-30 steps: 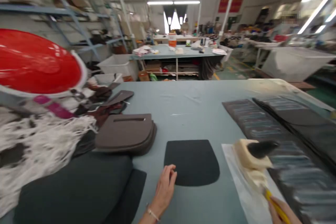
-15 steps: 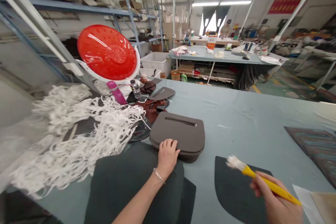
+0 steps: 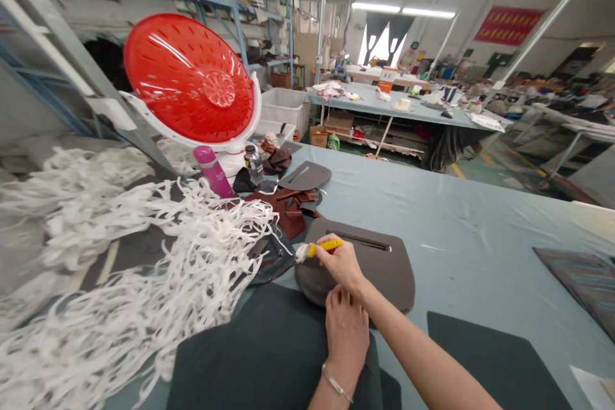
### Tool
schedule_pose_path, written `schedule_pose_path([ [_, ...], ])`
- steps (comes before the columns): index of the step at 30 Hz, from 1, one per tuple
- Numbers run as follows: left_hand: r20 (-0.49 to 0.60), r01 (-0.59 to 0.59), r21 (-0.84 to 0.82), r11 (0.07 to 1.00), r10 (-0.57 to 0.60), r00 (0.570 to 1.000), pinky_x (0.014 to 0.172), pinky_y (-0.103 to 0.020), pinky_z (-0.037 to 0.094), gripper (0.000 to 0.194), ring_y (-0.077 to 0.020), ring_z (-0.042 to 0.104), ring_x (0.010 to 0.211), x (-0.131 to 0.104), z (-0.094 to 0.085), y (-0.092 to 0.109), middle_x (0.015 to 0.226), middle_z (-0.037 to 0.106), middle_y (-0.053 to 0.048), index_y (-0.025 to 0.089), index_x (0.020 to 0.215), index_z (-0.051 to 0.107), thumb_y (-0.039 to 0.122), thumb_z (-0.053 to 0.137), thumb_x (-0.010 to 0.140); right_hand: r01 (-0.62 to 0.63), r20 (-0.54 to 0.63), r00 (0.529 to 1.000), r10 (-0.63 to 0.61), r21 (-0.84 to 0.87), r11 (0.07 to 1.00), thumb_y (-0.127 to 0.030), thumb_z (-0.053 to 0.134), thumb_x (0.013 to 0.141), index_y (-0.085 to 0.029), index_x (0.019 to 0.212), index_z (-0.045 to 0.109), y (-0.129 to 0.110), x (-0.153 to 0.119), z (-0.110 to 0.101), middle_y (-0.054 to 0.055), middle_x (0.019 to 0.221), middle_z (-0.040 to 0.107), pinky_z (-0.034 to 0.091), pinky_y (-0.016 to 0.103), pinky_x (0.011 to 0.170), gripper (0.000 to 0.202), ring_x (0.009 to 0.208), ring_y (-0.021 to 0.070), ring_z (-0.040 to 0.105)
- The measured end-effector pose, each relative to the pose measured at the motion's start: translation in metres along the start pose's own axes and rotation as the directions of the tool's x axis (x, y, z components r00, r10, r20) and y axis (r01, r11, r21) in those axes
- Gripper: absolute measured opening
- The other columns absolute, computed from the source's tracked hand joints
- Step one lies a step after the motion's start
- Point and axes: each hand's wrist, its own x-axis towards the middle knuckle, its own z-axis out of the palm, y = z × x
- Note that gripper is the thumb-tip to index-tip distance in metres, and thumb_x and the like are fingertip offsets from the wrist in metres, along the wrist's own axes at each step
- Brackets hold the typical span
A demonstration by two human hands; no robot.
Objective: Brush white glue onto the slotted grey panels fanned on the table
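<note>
Grey-brown panel (image 3: 382,267): on table (image 3: 461,218), your left hand (image 3: 346,328) at its near edge, likely steadying; pinch or press, cannot tell. Your right hand (image 3: 340,267) grips the yellow brush (image 3: 329,244), presumably angled to reach the left edge.

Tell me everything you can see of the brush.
The brush has a bright yellow, smooth-looking handle and whitish, ragged bristles. The right hand grips the handle. The brush lies nearly level, bristles pointing to the person's left, at the left edge of the grey panel. Whether the bristles touch the panel cannot be told.
</note>
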Motion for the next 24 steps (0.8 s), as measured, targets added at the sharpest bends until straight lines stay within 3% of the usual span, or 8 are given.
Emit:
schedule_pose_path([
  [3,0.014,0.041,-0.061,0.997,-0.040,0.999,0.095,-0.051,0.041,0.033,-0.0285,0.045,0.106,0.002,-0.005,0.001,0.111,0.053,-0.010,0.019,0.112,0.056,0.015,0.052,0.079,0.018,-0.207,0.978,-0.033,-0.073,0.997,-0.039,0.052,0.078,-0.019,0.085,0.066,0.008,0.036,0.011,-0.002,0.055,0.062,0.045,0.023,0.055,0.026,0.052,0.0145,0.060],
  [5,0.019,0.047,-0.084,0.995,-0.046,0.999,0.094,-0.051,0.040,0.033,-0.0279,0.044,0.107,0.004,-0.008,0.002,0.112,0.052,-0.010,0.021,0.112,0.055,0.016,0.052,0.079,-0.005,-0.283,0.959,-0.027,-0.110,0.994,-0.042,0.052,0.079,-0.019,0.084,0.066,0.015,0.052,0.006,0.000,0.056,0.063,0.046,0.024,0.058,0.028,0.055,0.0158,0.061],
  [7,0.013,0.039,-0.093,0.995,-0.038,0.999,0.095,-0.051,0.040,0.034,-0.0277,0.044,0.108,0.005,-0.009,0.003,0.112,0.051,-0.010,0.021,0.115,0.053,0.018,0.051,0.081,-0.061,-0.345,0.939,0.009,-0.140,0.988,-0.045,0.051,0.079,-0.018,0.083,0.066,0.027,0.057,-0.016,0.001,0.054,0.063,0.046,0.025,0.060,0.031,0.053,0.0167,0.062],
  [9,-0.001,0.024,-0.089,0.996,-0.024,1.000,0.095,-0.050,0.040,0.034,-0.0277,0.043,0.109,0.005,-0.009,0.004,0.112,0.051,-0.010,0.021,0.117,0.053,0.021,0.049,0.083,-0.154,-0.442,0.895,0.063,-0.174,0.973,-0.046,0.051,0.079,-0.016,0.082,0.066,0.043,0.051,-0.054,0.001,0.051,0.062,0.046,0.026,0.062,0.033,0.051,0.0177,0.062],
  [13,-0.016,-0.004,-0.054,0.999,0.003,1.000,0.093,-0.049,0.039,0.032,-0.0284,0.044,0.108,0.005,-0.008,0.005,0.111,0.052,-0.011,0.020,0.116,0.054,0.023,0.049,0.084,-0.377,-0.659,0.740,0.138,-0.236,0.895,-0.044,0.049,0.077,-0.014,0.077,0.067,0.076,0.016,-0.143,0.004,0.048,0.062,0.044,0.029,0.064,0.035,0.054,0.0205,0.063],
  [16,-0.006,-0.014,-0.022,1.000,0.014,1.000,0.092,-0.048,0.039,0.032,-0.0292,0.044,0.109,0.005,-0.007,0.008,0.111,0.052,-0.012,0.020,0.115,0.055,0.025,0.049,0.084,-0.453,-0.726,0.669,0.156,-0.233,0.860,-0.042,0.048,0.076,-0.014,0.075,0.067,0.087,-0.016,-0.182,0.004,0.047,0.061,0.044,0.029,0.065,0.034,0.054,0.0204,0.063],
  [20,0.013,-0.015,-0.017,1.000,0.015,1.000,0.090,-0.048,0.039,0.033,-0.0297,0.045,0.106,0.004,-0.008,0.014,0.111,0.052,-0.013,0.020,0.115,0.056,0.029,0.050,0.084,-0.500,-0.753,0.629,0.194,-0.201,0.843,-0.041,0.048,0.077,-0.016,0.073,0.064,0.081,-0.075,-0.190,0.001,0.046,0.059,0.043,0.027,0.062,0.030,0.049,0.0181,0.059],
  [24,0.072,0.021,-0.140,0.990,-0.011,0.997,0.093,-0.047,0.039,0.032,-0.0281,0.047,0.108,0.007,-0.017,0.008,0.112,0.053,-0.012,0.020,0.113,0.057,0.025,0.050,0.082,-0.522,-0.755,0.645,0.121,-0.319,0.791,-0.038,0.052,0.076,-0.019,0.065,0.058,0.059,-0.142,-0.174,0.001,0.054,0.061,0.040,0.026,0.059,0.023,0.052,0.0169,0.057],
])
